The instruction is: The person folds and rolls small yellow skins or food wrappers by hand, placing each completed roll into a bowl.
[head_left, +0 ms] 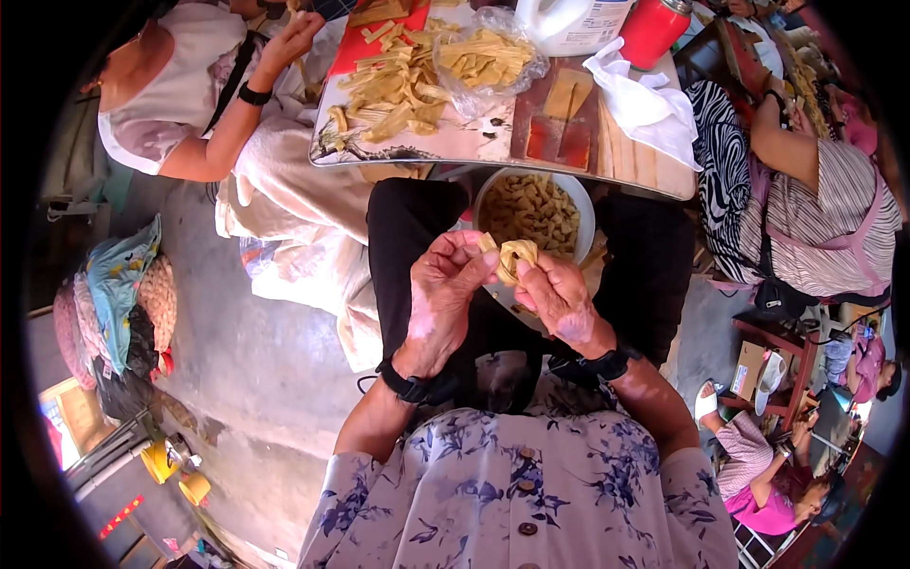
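My left hand and my right hand meet in front of me, above my lap. Between them is a pale yellow strip, flat and pliable, bent into a loop or knot. The fingers of my left hand pinch one end, and my right thumb and fingers grip the looped part. Just beyond my hands, between my knees, is a white bowl holding many small folded yellow pieces. My hands cover part of its near side.
A low table bears a pile of yellow strips, a clear plastic bag of strips, a white jug, a red canister and a crumpled white sheet. Co-workers sit left and right.
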Tool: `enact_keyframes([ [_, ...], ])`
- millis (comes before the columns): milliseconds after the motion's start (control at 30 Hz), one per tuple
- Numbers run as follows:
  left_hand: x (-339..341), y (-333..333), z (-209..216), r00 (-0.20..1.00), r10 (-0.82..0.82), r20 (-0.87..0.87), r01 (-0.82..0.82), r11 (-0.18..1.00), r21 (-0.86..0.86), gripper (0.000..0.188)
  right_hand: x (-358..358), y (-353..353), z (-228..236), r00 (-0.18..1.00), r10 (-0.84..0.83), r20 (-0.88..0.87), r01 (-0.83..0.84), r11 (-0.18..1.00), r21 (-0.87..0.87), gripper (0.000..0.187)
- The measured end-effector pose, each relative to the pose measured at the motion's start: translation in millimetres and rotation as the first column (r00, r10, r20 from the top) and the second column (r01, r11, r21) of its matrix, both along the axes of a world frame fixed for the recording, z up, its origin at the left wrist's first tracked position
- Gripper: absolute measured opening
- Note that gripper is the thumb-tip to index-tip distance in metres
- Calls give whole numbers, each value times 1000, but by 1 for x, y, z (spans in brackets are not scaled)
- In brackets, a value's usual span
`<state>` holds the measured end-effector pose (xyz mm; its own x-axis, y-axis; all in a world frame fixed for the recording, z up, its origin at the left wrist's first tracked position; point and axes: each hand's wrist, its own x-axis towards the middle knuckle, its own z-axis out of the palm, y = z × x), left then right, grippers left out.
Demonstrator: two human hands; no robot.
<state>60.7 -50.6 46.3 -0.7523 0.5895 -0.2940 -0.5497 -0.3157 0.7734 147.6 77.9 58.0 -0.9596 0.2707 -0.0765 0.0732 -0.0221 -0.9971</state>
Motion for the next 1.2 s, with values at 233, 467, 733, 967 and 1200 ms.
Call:
enact_keyframes([
  [233,4,-4,-4,990,-42,137,37,999,39,19,3,0,-7,996,87,-13,-86,996,8,16],
  [467,7,-3,1,953,-132,-273,103,988,-119,15,6,1,-19,994,65,-90,-58,996,73,20],
  [733,13,-1,4,894,-185,-407,107,972,-208,14,9,-2,-11,996,92,-22,-90,993,75,21],
  [967,12,-3,14,973,-154,-172,162,986,33,13,15,-4,-1,998,53,26,-54,998,37,20],
  [1200,13,-6,20,969,-222,109,183,940,286,17,16,-7,23,993,86,-86,-78,993,86,24],
])
